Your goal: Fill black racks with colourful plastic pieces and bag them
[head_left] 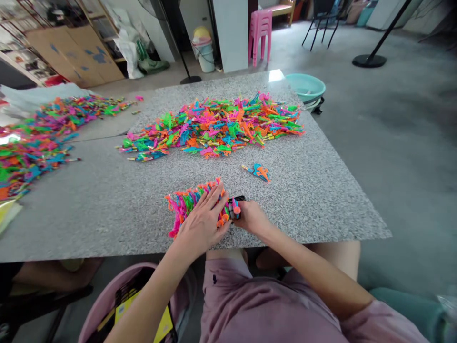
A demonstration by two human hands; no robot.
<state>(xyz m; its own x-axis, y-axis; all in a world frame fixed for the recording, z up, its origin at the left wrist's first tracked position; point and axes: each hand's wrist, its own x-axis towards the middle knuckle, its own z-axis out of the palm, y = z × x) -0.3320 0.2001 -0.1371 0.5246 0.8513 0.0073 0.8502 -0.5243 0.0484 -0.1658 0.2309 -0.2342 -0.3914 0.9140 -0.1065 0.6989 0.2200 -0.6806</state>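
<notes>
My left hand (203, 220) lies flat with fingers stretched over a tight row of small bright plastic pieces (182, 205) in pink, orange, green and blue. These sit in a black rack (237, 198), mostly hidden beneath them, near the table's front edge. At the rack's right end, my right hand (253, 216) is closed, with a pink and blue plastic piece (236, 207) with an orange tip at its fingers. Its thumb and fingertips are partly hidden. A few loose blue and orange pieces (260, 171) lie beyond it on the speckled stone table (303, 190).
A large heap of similar pieces (221, 126) spreads across the table's far side, and another heap (46, 128) covers the left. Below the front edge stands a pink tub (103, 300) holding black and yellow items. A turquoise basin (306, 86) stands past the far right corner.
</notes>
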